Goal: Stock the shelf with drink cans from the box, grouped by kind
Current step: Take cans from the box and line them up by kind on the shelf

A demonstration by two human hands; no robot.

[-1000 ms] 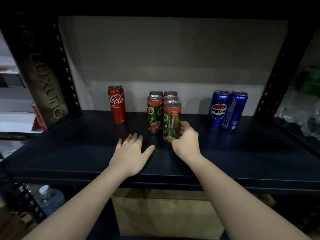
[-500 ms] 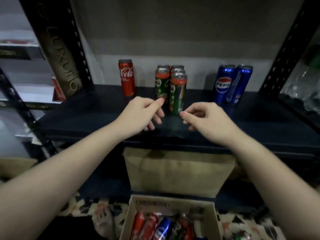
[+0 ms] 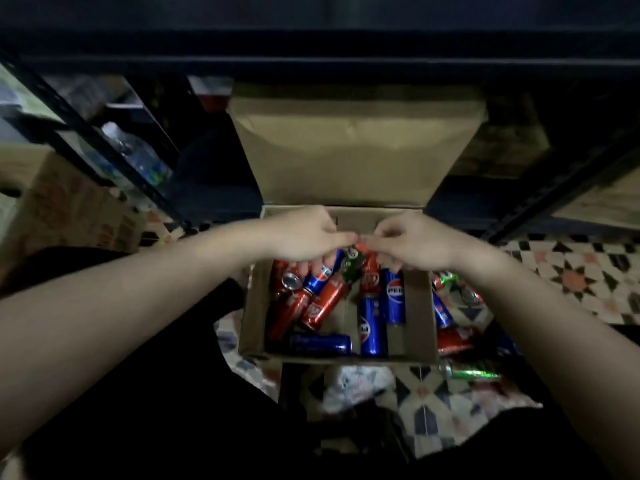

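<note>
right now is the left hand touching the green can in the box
Cannot tell. In the head view the left hand hovers right over the green can, thumb tip near its top, but blur hides any contact or gap.

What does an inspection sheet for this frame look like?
Surface: patterned tile floor; the shelf's top is out of view.
Job's things: open cardboard box holding red cans and blue cans lying jumbled; a green can sits at the far end under the hands.
Clutter: more cans on the floor right of the box; water bottle at left.
Hands: left hand and right hand over the box, fingertips meeting; grip unclear.
Cables: nothing seen.
Surroundings: dark shelf frame; dim light.
</note>
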